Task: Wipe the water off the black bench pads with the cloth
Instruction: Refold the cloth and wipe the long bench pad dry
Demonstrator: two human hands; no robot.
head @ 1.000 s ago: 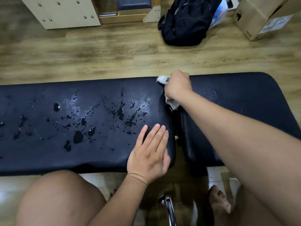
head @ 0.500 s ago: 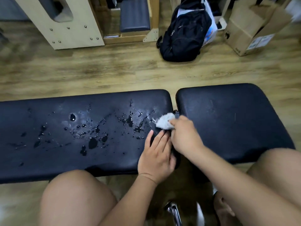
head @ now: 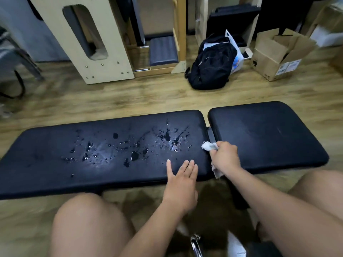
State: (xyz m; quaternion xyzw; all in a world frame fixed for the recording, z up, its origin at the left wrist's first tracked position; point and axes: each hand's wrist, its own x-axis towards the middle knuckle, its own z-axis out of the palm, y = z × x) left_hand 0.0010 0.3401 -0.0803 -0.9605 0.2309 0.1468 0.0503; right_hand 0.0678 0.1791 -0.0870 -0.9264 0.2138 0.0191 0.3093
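Grips a white cloth (head: 207, 146) in the right hand (head: 225, 157) at the right edge of the long bench pad (head: 55, 164). Rests the left hand (head: 182, 175) flat, fingers straight, near its front-right corner.

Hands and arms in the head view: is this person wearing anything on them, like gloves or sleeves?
Nothing is worn. The left hand and the right hand are gloveless, with no ring, watch or bracelet that I can see, and no sleeve shows above either wrist up to the frame's edge.
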